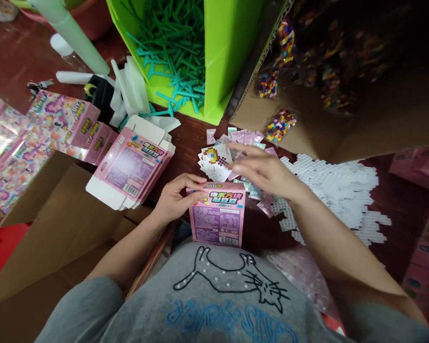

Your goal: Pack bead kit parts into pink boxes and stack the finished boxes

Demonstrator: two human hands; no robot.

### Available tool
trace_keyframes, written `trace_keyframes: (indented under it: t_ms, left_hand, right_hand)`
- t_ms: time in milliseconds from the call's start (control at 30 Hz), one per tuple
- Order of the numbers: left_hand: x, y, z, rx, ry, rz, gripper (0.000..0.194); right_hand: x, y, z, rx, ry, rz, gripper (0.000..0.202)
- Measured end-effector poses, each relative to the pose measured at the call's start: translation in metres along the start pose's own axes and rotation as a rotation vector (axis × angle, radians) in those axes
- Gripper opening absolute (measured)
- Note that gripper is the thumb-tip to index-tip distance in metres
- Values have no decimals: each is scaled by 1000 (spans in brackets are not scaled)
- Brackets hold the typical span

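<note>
My left hand (180, 197) is closed on the upper left corner of a pink cardboard box (217, 224), thumb on its printed face and fingers at the top edge. The box stands upright against my grey shirt. My right hand (262, 169) reaches over the table with fingers stretched out and apart. Its fingertips are beside a small fanned stack of pattern cards (210, 164); whether they touch it I cannot tell. Small pink sachets (245, 137) lie around and partly under that hand. To the left is a stack of flattened pink boxes (130, 164).
A lime-green bin (229, 57) holds green plastic tools (175, 47). Beside it, a cardboard carton (250, 107) contains bags of colourful beads (280, 125). White pegboard-like pieces (329, 195) are piled at right. Filled printed boxes (62, 116) and an open carton (39, 228) stand at left.
</note>
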State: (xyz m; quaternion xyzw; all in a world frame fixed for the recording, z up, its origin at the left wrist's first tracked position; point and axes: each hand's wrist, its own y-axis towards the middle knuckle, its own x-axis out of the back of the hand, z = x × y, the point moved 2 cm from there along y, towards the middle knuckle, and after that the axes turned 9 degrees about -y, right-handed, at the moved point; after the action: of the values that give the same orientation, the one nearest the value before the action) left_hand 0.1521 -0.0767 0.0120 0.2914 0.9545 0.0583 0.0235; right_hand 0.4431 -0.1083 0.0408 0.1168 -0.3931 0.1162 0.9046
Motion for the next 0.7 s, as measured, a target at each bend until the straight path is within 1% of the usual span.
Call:
trace_keyframes:
  t_ms: [33, 67, 133, 167, 200, 233, 267, 333, 367, 433, 467, 500, 533, 633, 700]
  left_hand:
    - [5, -3, 2, 25, 0, -70, 23]
    - [12, -7, 3, 51, 8, -158, 28]
    - [28, -19, 8, 108, 53, -372, 37]
    - [36, -26, 10, 137, 85, -475, 41]
    - [43, -33, 13, 162, 115, -558, 44]
    - [48, -40, 15, 185, 136, -613, 47]
    - [51, -45, 18, 204, 149, -639, 48]
    - [52, -51, 24, 228, 149, -632, 50]
    - [50, -52, 27, 230, 142, -619, 50]
    - [43, -48, 31, 229, 121, -588, 50]
    - [40, -45, 32, 227, 109, -572, 49]
    - [38, -42, 33, 222, 98, -556, 49]
    - [36, -39, 34, 217, 93, -536, 49]
    - [38, -36, 34, 201, 142, -494, 49]
    - [42, -39, 32, 196, 204, -482, 50]
  right_hand:
    - [-4, 17, -8, -26, -109, 31, 38]
    - [-10, 33, -15, -53, -217, 87, 49]
    - [-25, 58, -25, -75, -392, 247, 71]
    - [-32, 66, -28, -68, -449, 308, 74]
    - [-37, 70, -29, -54, -490, 337, 74]
    - [-40, 72, -29, -42, -522, 334, 71]
    - [-41, 72, -29, -33, -548, 314, 69]
    - [-40, 70, -26, -42, -583, 275, 66]
    - [-39, 69, -25, -60, -589, 267, 68]
    - [-37, 69, -21, -109, -584, 259, 77]
    - [-38, 70, -19, -127, -578, 258, 79]
    - [-38, 72, -16, -137, -574, 256, 77]
    - [-40, 73, -13, -134, -572, 254, 69]
    - [-39, 72, -7, -100, -539, 201, 32]
    - [-26, 67, -14, -149, -431, 123, 17]
